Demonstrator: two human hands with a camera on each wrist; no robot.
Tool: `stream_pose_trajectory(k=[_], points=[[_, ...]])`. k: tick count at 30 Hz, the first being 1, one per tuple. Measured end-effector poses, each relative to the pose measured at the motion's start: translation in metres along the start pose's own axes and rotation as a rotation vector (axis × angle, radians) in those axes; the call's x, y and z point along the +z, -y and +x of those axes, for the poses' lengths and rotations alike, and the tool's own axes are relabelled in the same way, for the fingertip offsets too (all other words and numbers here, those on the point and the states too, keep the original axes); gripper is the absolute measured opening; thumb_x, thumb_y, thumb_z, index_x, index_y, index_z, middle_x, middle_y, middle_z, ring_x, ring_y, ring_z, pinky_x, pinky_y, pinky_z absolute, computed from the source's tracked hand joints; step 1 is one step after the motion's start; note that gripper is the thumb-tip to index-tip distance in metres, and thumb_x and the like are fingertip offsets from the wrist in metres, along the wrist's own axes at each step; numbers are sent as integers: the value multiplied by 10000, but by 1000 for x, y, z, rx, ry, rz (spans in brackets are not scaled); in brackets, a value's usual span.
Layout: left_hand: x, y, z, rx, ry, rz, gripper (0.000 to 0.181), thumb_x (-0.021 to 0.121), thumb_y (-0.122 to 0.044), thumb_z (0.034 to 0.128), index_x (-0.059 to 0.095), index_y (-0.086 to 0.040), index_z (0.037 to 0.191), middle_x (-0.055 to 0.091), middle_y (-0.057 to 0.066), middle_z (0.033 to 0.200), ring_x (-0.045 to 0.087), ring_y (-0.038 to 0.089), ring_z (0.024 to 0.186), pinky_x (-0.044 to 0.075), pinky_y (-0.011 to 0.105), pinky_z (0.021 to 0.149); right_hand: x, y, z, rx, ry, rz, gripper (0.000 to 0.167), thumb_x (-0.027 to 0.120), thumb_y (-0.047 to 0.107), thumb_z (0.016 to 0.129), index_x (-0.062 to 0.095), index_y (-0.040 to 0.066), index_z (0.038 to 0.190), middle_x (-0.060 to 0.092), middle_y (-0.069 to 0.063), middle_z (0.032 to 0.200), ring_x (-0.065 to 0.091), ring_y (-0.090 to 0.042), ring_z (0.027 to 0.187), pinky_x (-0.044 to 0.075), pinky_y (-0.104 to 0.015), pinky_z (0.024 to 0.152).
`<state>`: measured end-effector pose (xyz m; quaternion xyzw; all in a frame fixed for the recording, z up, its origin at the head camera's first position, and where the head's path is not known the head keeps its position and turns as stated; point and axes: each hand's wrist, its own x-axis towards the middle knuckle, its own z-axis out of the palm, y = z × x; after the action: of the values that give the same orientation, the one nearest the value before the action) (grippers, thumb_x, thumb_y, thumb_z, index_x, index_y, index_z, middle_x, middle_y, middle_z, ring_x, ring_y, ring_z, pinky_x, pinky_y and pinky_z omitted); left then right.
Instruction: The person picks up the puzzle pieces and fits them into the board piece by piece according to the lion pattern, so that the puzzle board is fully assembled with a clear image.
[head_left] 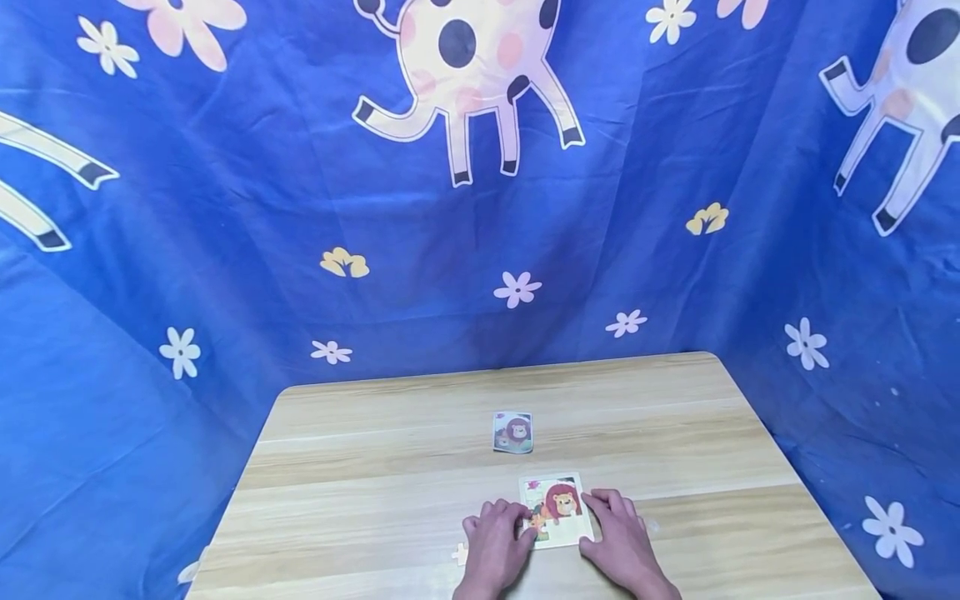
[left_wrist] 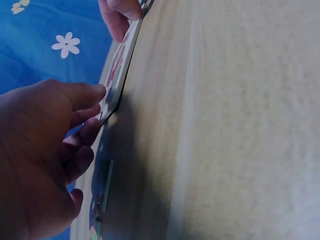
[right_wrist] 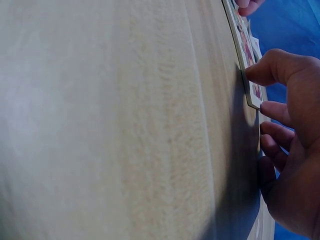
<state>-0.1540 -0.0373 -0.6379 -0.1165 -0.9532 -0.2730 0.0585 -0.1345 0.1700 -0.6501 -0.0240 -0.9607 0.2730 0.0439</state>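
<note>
A shallow square puzzle board (head_left: 570, 533) lies on the table with a lion picture partly filled in along its top and left. At the board's lower left, my left hand (head_left: 495, 537) pinches an orange-and-green puzzle piece (head_left: 539, 527) between thumb and index finger. My right hand (head_left: 618, 537) grips the board's right side, thumb near the lower corner and index finger higher up. In the right wrist view its thumb (right_wrist: 262, 71) touches the board's edge; the other fingers curl loosely. A loose puzzle piece (head_left: 460, 554) lies left of my left hand, partly hidden by it.
A small square lion picture card (head_left: 513, 432) lies beyond the board. The wooden table (head_left: 337, 500) has rounded far corners. Blue cloth (head_left: 480, 233) with flowers and animals hangs behind it and on both sides.
</note>
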Motion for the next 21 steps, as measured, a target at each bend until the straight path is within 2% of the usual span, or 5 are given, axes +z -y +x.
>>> stream_pose_trajectory(k=[4,7,14,21], points=[[-1,1,0,46,-10,30,260,742,-371,764,708,-265,999,583,-121,884,446,89,821,242,351,723,1,0,1,14,6,6,696,732,242,612,609,157,1292,531,23,1293,455,-218,1194,376,-441,906],[-1,1,0,65,-8,48,274,751,-369,751,714,-272,1005,557,-127,867,419,81,808,226,343,717,1,0,1,21,13,5,705,733,249,613,603,164,1301,526,28,1303,450,-214,1207,375,-444,919],[-2,0,3,49,20,63,261,751,-374,760,714,-291,1006,487,-145,812,396,75,801,236,358,730,2,0,3,16,15,-8,712,736,261,613,597,170,1306,518,35,1308,446,-210,1212,381,-449,920],[-2,0,4,58,26,78,308,756,-404,741,719,-288,1024,490,-138,830,396,84,808,236,363,732,2,-1,3,27,25,-6,701,733,261,624,598,178,1306,517,36,1315,443,-212,1220,379,-447,916]])
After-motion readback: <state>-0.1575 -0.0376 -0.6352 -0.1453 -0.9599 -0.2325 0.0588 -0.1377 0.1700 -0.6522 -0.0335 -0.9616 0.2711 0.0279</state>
